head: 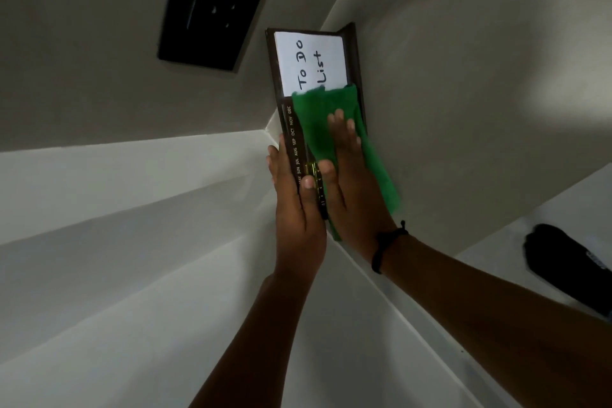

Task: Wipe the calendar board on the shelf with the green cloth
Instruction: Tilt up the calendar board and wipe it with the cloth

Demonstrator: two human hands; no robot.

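— Why is the left hand [298, 202] wrapped around the calendar board [291, 139]?
— Its grip steadies the board's edge on the shelf [132, 242], while the right hand [344, 175], palm flat and fingers spread, presses the green cloth [318, 116] against its face.

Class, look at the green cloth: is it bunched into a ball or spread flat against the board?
Spread flat. The green cloth lies open over the calendar board, pressed by the flat right hand.

Cloth [318, 122] on board [287, 129], under right hand [347, 175]
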